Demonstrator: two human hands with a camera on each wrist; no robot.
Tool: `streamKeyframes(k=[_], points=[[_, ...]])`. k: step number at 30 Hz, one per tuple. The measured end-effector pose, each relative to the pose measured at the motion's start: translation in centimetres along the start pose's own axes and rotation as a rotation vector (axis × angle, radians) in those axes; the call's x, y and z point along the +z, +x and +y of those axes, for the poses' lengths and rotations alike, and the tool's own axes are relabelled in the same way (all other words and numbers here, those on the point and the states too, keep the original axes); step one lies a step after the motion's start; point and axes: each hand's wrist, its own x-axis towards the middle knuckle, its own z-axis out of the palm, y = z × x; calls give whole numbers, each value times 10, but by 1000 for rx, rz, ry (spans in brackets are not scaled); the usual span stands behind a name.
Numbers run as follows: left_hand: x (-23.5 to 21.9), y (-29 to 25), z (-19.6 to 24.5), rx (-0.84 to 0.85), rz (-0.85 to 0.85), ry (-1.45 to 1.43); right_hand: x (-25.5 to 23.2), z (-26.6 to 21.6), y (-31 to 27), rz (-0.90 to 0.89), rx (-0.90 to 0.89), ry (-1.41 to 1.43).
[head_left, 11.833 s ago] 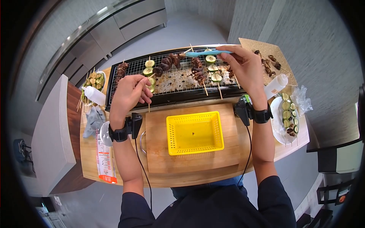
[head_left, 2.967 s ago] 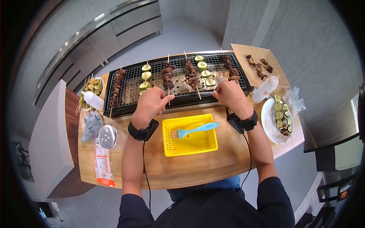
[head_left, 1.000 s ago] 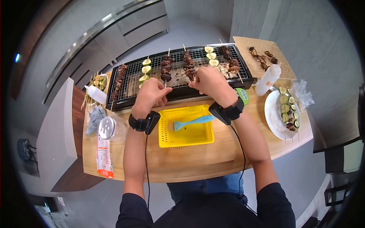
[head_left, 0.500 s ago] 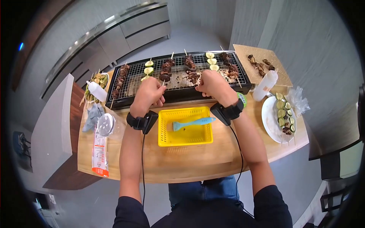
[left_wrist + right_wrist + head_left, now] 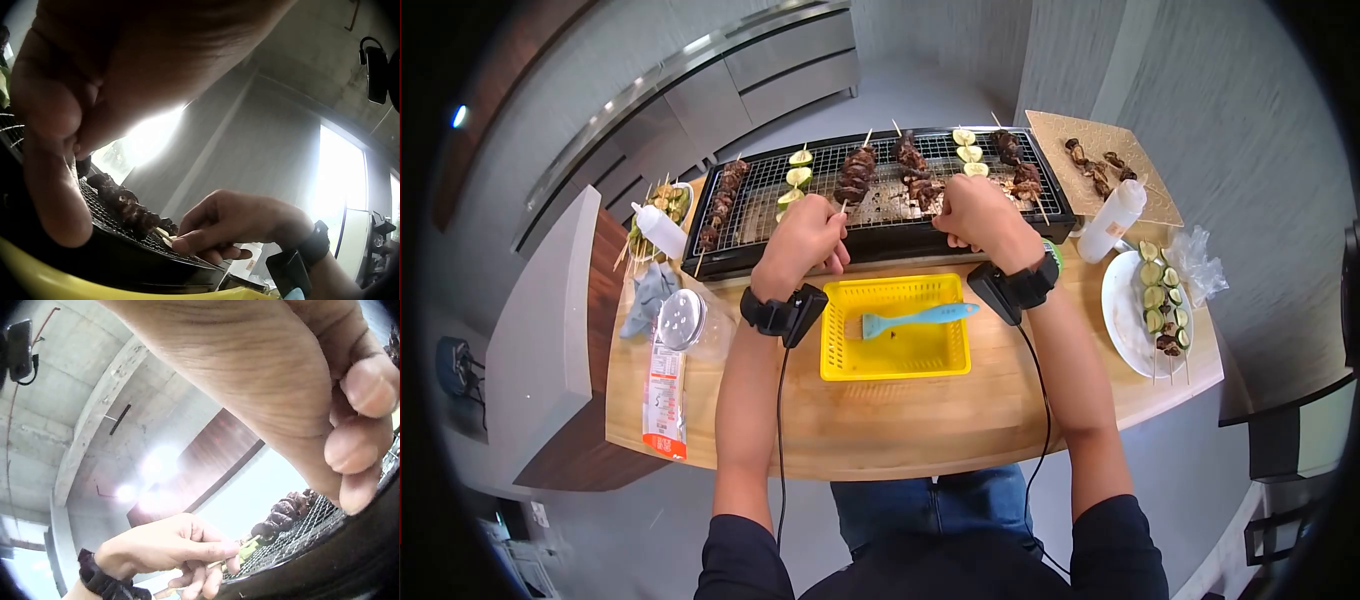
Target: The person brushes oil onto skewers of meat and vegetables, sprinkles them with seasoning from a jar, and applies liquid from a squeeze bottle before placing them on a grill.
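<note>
My left hand (image 5: 805, 240) is at the front edge of the black grill (image 5: 750, 262), its thumb and finger pinching the stick of a meat skewer (image 5: 856, 176). To the right of it, my right hand (image 5: 992, 222) pinches the wooden stick of another meat skewer (image 5: 913, 165); the left wrist view shows that stick (image 5: 164, 235) between thumb and forefinger. Both skewers lie over the wire grate with their meat pointing away from me. Zucchini skewers (image 5: 800, 178) (image 5: 969, 153) and further meat skewers (image 5: 723, 200) (image 5: 1015, 165) lie alongside.
A yellow basket (image 5: 832, 365) in front of the grill holds a blue basting brush (image 5: 920, 317). White squeeze bottles (image 5: 660, 232) (image 5: 1112, 222) stand at both sides. A plate (image 5: 1122, 320) of skewers is at right, a jar (image 5: 683, 318) at left, a gold board (image 5: 1145, 170) behind right.
The basting brush went from my right hand into the basket. My right hand moved left from the right-hand skewers to the middle meat skewer. The left-held skewer's meat has turned slightly.
</note>
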Motion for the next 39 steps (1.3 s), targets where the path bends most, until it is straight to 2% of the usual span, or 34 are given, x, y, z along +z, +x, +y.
streamKeyframes(k=[3, 11, 15, 18, 21, 27, 32, 36, 39], points=[[-1, 0, -2, -41, -15, 70, -1, 0, -1, 8, -11, 3], [3, -4, 1, 37, 16, 182, 6, 6, 3, 40, -67, 33], [0, -3, -6, 82, 48, 150, 6, 8, 5, 67, -115, 33], [1, -5, -4, 105, 22, 130, 4, 8, 5, 33, -32, 8], [4, -3, -4, 103, 26, 139, 9, 16, 5, 74, -71, -18], [4, -1, -3, 80, 21, 157, 3, 10, 3, 39, -56, -9], [4, 0, -5, 51, 6, 126, -8, -4, -3, -75, -27, 304], [3, 0, -4, 48, 1, 133, -6, -5, -3, -83, -23, 349], [3, -1, -3, 44, 0, 138, -3, -2, -3, -123, 68, 276]])
